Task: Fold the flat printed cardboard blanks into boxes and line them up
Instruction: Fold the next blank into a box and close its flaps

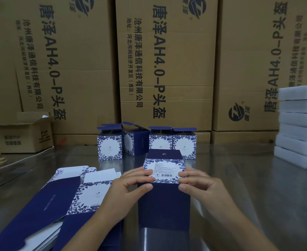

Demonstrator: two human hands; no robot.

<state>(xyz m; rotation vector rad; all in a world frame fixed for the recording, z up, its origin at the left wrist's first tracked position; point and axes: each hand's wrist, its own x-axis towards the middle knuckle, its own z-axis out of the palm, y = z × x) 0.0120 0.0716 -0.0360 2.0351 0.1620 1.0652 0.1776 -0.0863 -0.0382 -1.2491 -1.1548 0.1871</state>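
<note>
I count 1 box [164, 200] at the centre of the frame, 4 folded boxes [109, 147] in a row just above it with their flaps up, and 1 pile of flat blanks [72, 194] at lower left. The box stands on the steel table [239, 178]. It has navy sides and a white top with a blue leaf border, small print and a barcode. My left hand [129, 187] and right hand [201, 187] each pinch its top edge, fingers on top and thumbs on the front.

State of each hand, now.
Left hand: grips the printed box at its top edge.
Right hand: grips the same box, opposite side.
</note>
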